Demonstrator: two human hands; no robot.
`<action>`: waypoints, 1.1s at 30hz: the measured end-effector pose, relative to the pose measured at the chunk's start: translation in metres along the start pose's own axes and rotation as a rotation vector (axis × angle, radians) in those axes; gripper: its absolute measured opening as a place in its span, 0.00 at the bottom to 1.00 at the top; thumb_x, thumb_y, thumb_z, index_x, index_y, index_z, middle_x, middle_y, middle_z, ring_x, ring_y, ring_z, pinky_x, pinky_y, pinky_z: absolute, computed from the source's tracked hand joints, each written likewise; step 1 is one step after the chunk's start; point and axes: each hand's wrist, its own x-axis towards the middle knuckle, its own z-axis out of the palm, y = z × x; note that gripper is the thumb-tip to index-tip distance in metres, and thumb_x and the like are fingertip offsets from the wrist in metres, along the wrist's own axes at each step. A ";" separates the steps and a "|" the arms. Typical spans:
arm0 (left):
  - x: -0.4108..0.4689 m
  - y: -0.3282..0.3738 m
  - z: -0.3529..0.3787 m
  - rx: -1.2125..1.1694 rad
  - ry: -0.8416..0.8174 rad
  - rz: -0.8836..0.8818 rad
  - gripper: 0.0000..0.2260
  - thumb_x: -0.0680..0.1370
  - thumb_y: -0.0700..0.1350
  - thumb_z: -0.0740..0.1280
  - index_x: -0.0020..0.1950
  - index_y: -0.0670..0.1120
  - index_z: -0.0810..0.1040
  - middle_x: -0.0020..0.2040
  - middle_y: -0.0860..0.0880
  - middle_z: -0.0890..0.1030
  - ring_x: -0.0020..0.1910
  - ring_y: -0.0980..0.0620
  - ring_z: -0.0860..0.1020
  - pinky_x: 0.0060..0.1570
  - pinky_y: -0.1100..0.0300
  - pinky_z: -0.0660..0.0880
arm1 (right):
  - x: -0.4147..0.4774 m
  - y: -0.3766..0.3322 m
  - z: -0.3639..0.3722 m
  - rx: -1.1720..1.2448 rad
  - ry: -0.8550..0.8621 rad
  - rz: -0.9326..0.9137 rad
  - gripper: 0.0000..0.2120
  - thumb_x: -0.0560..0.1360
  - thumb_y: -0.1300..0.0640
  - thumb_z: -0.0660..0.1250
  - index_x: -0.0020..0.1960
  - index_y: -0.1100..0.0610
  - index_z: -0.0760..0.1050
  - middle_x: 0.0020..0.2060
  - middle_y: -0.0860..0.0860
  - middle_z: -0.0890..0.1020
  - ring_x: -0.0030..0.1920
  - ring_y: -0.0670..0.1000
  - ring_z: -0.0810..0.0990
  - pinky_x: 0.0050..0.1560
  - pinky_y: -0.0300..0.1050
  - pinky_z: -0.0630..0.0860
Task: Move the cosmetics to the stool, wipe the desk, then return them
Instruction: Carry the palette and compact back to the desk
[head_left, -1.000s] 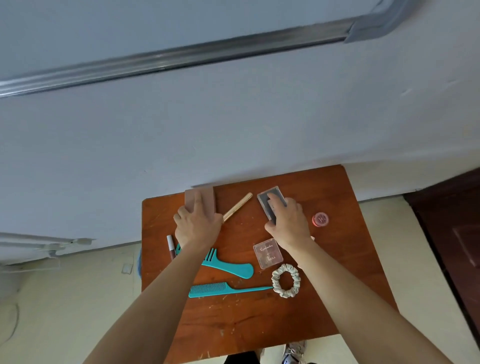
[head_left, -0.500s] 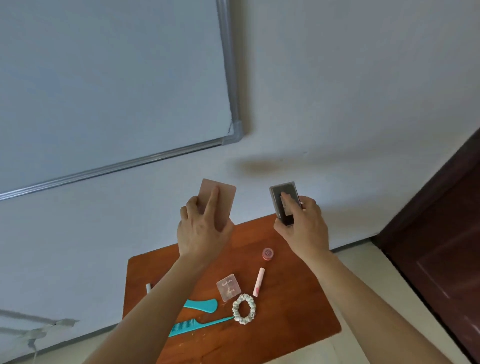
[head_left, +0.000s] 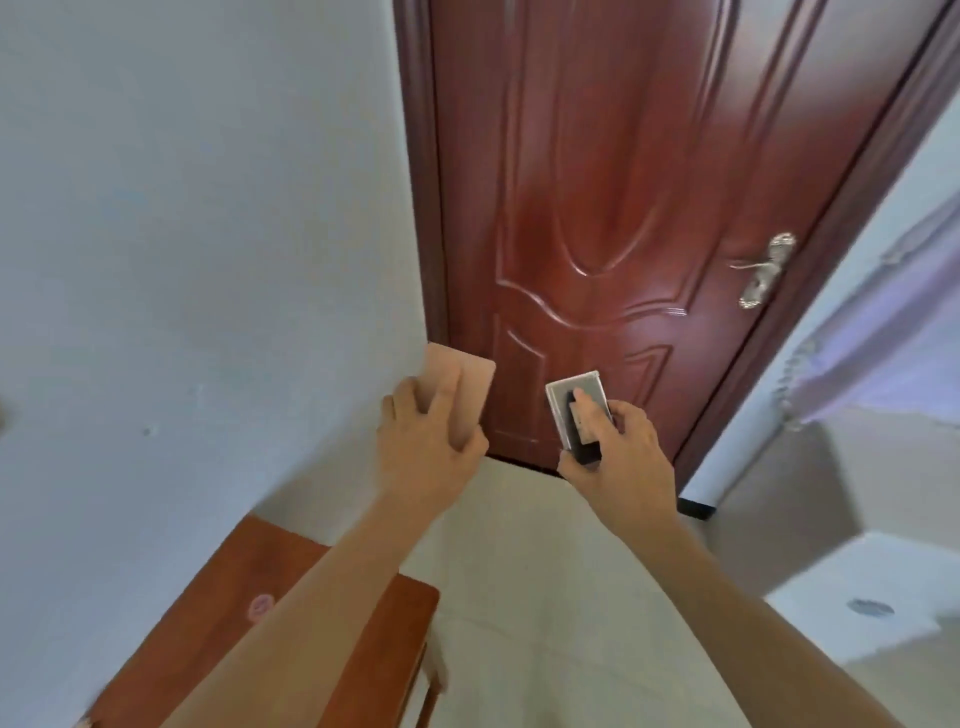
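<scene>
Cosmetics had started leaving the counter (head_left: 363, 613): two flat cases were up in the air, one in each of the hands. A second earlier both cases still lay at the far edge of the counter with the hands pressed on them; half a second earlier they had been lifted in front of the wall. Now the view had swung to the right, so that a dark red door (head_left: 613, 208) filled the far side and only the counter's right corner showed at the near left.

The left hand (head_left: 423, 457) was clamped on a pinkish-tan case (head_left: 470, 376), fingers across its face. The right hand (head_left: 618, 460) was clamped on a grey case with a dark centre (head_left: 563, 395), forefinger laid along it. The hands were apart, side by side, above pale floor (head_left: 519, 597).

One small round pot (head_left: 261, 607) showed, blurred, on the counter; the other items seen earlier were out of view. No stool was clearly visible, though a white block (head_left: 883, 582) stood at the near right. Judging from this, the first carry was under way, with more trips likely needed before wiping.
</scene>
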 end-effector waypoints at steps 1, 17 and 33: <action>0.001 0.028 0.008 -0.028 -0.009 0.056 0.31 0.72 0.59 0.65 0.74 0.54 0.64 0.64 0.42 0.68 0.57 0.41 0.67 0.45 0.48 0.76 | -0.006 0.022 -0.020 -0.015 0.038 0.050 0.34 0.69 0.49 0.73 0.73 0.44 0.67 0.63 0.53 0.71 0.59 0.56 0.74 0.45 0.50 0.77; -0.043 0.476 0.154 -0.191 -0.160 0.536 0.30 0.72 0.62 0.63 0.73 0.58 0.63 0.63 0.46 0.68 0.57 0.45 0.68 0.42 0.54 0.75 | -0.120 0.397 -0.265 -0.201 0.295 0.564 0.34 0.68 0.50 0.74 0.72 0.44 0.69 0.63 0.54 0.72 0.59 0.57 0.76 0.42 0.51 0.79; 0.024 0.735 0.345 -0.279 -0.333 0.652 0.32 0.72 0.59 0.65 0.75 0.58 0.60 0.63 0.45 0.68 0.59 0.43 0.67 0.45 0.52 0.73 | -0.067 0.661 -0.333 -0.294 0.278 0.842 0.33 0.70 0.49 0.72 0.74 0.45 0.67 0.64 0.53 0.71 0.61 0.57 0.74 0.45 0.54 0.80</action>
